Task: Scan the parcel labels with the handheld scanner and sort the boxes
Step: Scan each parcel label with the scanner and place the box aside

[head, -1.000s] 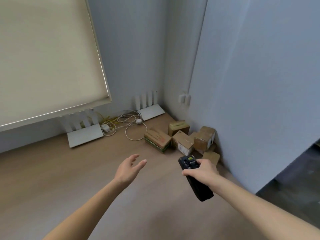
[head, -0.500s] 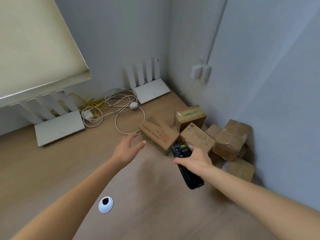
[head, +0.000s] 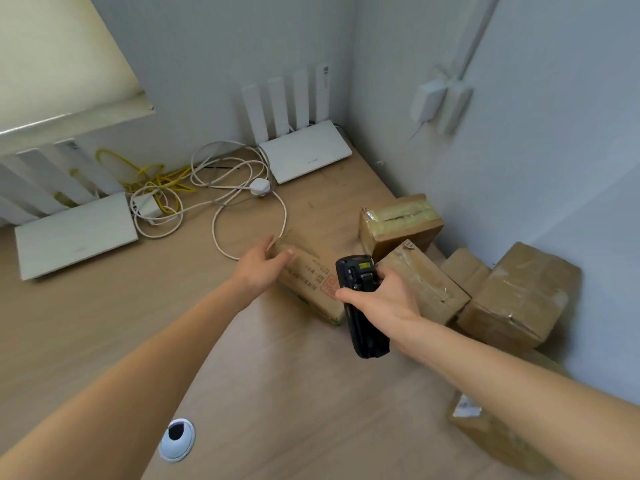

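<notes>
My right hand (head: 384, 303) grips a black handheld scanner (head: 367, 336), its head up and its small screen lit. It hovers over the near end of a flat printed cardboard box (head: 311, 282) lying on the wooden desk (head: 277, 393). My left hand (head: 258, 270) holds that box's far left end, thumb on top and fingers round the edge. Several taped cardboard boxes crowd the corner to the right: one with yellowish tape (head: 398, 223), a long one (head: 424, 284) and a large crumpled one (head: 519, 299). Another labelled box (head: 485, 424) is partly hidden under my right forearm.
Two white routers (head: 304, 150) (head: 76, 233) lean at the back wall, with tangled white and yellow cables (head: 225, 181) between them reaching close to the flat box. A cable grommet (head: 176, 438) sits near the desk's front. White adapters (head: 429, 102) hang on the right wall.
The view has come closer to the corner. My left hand reached forward and took hold of the flat box's end. My right hand brought the scanner over that box.
</notes>
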Demonstrator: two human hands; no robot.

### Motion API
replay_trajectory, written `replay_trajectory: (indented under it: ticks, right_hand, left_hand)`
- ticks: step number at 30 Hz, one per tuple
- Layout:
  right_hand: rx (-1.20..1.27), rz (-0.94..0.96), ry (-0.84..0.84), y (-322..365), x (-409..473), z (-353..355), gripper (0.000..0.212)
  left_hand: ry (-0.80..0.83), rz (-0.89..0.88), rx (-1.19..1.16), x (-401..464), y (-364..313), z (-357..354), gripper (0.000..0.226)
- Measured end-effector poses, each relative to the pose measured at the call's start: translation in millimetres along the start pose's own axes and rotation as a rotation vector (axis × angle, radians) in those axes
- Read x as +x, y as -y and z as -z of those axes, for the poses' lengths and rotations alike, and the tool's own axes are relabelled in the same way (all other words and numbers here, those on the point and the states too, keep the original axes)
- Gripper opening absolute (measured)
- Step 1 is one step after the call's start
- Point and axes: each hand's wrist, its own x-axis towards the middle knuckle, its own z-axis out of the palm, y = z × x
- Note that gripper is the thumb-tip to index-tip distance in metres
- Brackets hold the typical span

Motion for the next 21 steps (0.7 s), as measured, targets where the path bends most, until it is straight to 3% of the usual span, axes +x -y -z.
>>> replay_trajectory:
  ticks: [5,8,12,15,18,21]
  right_hand:
    - [0.1,0.011,0.035,6.1,-23.1,11.4,0.068]
    - [0.121,0.047,0.067,16.8,-50.7,17.4,0.073]
    - [0.157,0.138,0.083,32.8,-101.7,26.4,0.08]
    - [0.154,0.211,0.112,46.0,-149.1,36.0,0.081]
    - [0.14,0.295,0.154,60.0,-206.0,45.4,0.081]
    - [0.134,0.359,0.219,72.3,-272.7,51.7,0.077]
  left_hand:
    - [-0.027,0.098,-0.159,-50.0,13.7,17.8,0.046]
    - [-0.097,0.148,-0.291,-92.1,17.2,31.6,0.052]
    - [-0.266,0.101,-0.433,-153.4,17.9,52.4,0.037]
    - [-0.241,0.03,-0.571,-213.0,20.2,71.1,0.019]
    - [-0.233,-0.011,-0.599,-277.5,29.2,96.3,0.025]
    - [-0.269,-0.037,-0.608,-342.5,36.1,126.8,0.018]
